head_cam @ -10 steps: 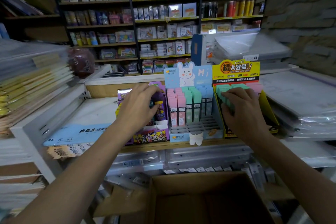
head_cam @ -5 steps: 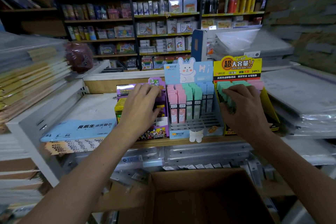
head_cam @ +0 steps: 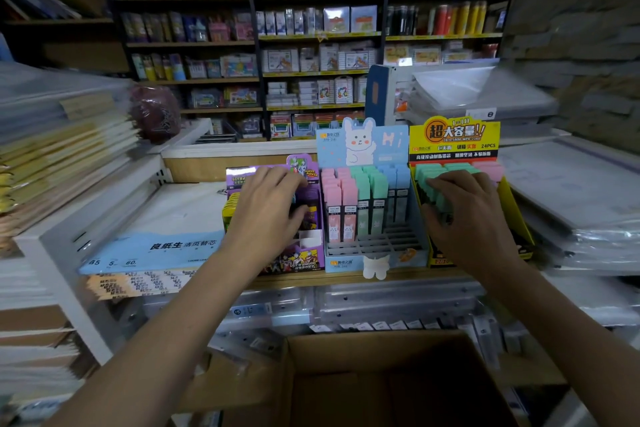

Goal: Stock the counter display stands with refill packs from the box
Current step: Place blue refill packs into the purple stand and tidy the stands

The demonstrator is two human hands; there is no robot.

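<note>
Three display stands sit side by side on the wooden counter. My left hand (head_cam: 266, 215) rests with spread fingers on the packs in the purple stand (head_cam: 304, 262) at the left. The blue bunny stand (head_cam: 362, 149) in the middle holds pink, green and blue refill packs (head_cam: 363, 198), and its front slots are bare. My right hand (head_cam: 467, 222) curls over the green refill packs (head_cam: 433, 173) in the yellow stand (head_cam: 453, 137), thumb against their front. The open cardboard box (head_cam: 381, 385) lies below, between my forearms; I see no packs inside it.
Stacks of wrapped paper (head_cam: 62, 149) rise at the left, and plastic-wrapped folders (head_cam: 581, 204) lie at the right. A blue paper pad (head_cam: 152, 250) lies beside the purple stand. Stocked shelves (head_cam: 311, 35) fill the back wall. Clear packets (head_cam: 381, 305) sit under the counter edge.
Both hands stay on their stands. My left hand has settled a little lower onto the purple stand's packs; my right hand stays on the green packs.
</note>
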